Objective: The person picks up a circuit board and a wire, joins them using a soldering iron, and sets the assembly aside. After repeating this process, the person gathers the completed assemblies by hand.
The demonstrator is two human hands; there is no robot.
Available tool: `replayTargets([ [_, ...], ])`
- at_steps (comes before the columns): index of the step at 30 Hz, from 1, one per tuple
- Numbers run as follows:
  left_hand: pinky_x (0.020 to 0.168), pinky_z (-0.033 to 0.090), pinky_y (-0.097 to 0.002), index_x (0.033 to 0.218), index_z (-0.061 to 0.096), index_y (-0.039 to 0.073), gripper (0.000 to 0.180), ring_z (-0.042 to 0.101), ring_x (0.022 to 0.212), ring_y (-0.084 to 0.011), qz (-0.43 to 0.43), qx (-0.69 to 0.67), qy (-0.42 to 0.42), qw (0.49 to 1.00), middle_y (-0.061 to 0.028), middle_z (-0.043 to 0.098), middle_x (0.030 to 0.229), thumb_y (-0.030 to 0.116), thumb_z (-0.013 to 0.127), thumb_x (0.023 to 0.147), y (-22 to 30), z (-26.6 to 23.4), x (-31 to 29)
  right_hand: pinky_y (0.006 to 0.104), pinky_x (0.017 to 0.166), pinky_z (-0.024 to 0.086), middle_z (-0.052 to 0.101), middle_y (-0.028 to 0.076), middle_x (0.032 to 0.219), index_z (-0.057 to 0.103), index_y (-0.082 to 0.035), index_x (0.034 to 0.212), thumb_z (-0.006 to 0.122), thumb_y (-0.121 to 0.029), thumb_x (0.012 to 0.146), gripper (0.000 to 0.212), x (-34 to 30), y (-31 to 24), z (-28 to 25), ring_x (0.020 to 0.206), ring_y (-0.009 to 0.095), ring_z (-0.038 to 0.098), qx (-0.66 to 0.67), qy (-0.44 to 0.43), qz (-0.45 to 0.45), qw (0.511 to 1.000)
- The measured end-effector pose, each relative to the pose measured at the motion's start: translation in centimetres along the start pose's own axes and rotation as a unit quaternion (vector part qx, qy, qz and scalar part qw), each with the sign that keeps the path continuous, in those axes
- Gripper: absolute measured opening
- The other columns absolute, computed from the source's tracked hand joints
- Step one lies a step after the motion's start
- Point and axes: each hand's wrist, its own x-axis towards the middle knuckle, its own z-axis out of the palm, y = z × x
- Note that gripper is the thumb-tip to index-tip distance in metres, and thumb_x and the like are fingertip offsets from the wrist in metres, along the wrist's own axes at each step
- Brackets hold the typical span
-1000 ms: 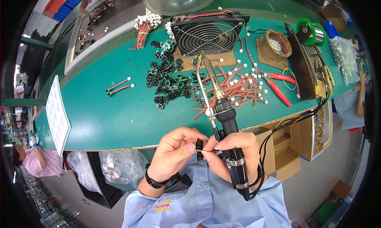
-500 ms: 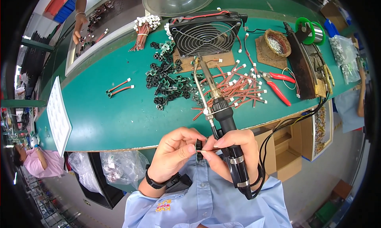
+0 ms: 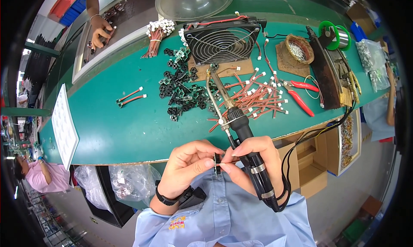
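Both hands met just below the near edge of the green bench (image 3: 112, 135), close to the person's chest. The left hand (image 3: 189, 167) pinched a small dark component (image 3: 217, 164) between thumb and fingertips. The right hand (image 3: 254, 161) gripped the black soldering iron (image 3: 241, 135), tip pointing away over the bench, while its thumb and forefinger also nipped the component. Red connector wires (image 3: 258, 96) and small black parts (image 3: 180, 92) lay scattered before a fan (image 3: 221, 42).

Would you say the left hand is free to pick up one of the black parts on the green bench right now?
Probably not: the left hand is pinching a small part with the right hand.
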Motion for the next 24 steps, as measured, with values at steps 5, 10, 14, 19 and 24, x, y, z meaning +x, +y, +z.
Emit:
replayTargets([
  [5,0.072,0.041,-0.0243,0.097,0.058,-0.003,0.02,0.053,0.08,-0.0133,0.003,0.06,0.051,0.997,-0.0086,0.058,0.091,0.009,0.062,0.082,0.6,0.7,0.3,0.0259,0.065,0.051,0.06,0.009,0.078,0.043,-0.004,0.099,0.069,0.007,0.072,0.039,0.4,0.0,-0.4,0.071,0.013,0.063,-0.018,0.0,-0.015,1.0],
  [10,0.074,0.042,-0.0247,0.098,0.058,-0.004,0.018,0.055,0.082,-0.0143,0.043,0.094,0.052,0.993,-0.0094,0.058,0.093,0.003,0.06,0.081,1.0,1.2,0.1,0.0258,0.062,0.049,0.061,0.008,0.079,0.048,-0.004,0.096,0.072,0.004,0.069,0.037,0.3,-0.6,-0.4,0.069,0.015,0.062,-0.033,0.024,-0.011,0.999],
  [14,0.078,0.044,-0.0261,0.097,0.058,-0.004,0.017,0.056,0.087,-0.0156,0.072,0.162,0.044,0.983,-0.0099,0.058,0.095,-0.003,0.059,0.081,0.8,0.7,0.6,0.0258,0.059,0.048,0.062,0.006,0.079,0.052,-0.005,0.095,0.075,0.0,0.067,0.036,0.5,0.0,-0.7,0.067,0.018,0.061,-0.084,0.045,-0.018,0.995],
  [19,0.08,0.047,-0.0284,0.098,0.058,-0.003,0.016,0.057,0.095,-0.0182,0.155,0.257,0.027,0.953,-0.0114,0.058,0.099,-0.003,0.059,0.082,1.1,0.6,-0.2,0.027,0.06,0.048,0.062,0.006,0.077,0.053,-0.006,0.093,0.075,-0.003,0.067,0.034,-0.3,-0.3,0.1,0.067,0.017,0.06,-0.118,0.057,-0.024,0.991],
  [24,0.078,0.049,-0.0303,0.096,0.058,-0.001,0.014,0.059,0.095,-0.0188,0.18,0.299,-0.002,0.937,-0.0129,0.061,0.101,0.002,0.061,0.082,1.3,0.4,0.2,0.0248,0.063,0.045,0.059,0.006,0.08,0.05,-0.007,0.099,0.075,-0.001,0.07,0.039,-1.3,-2.3,1.0,0.067,0.014,0.056,-0.151,0.098,0.022,0.983],
])
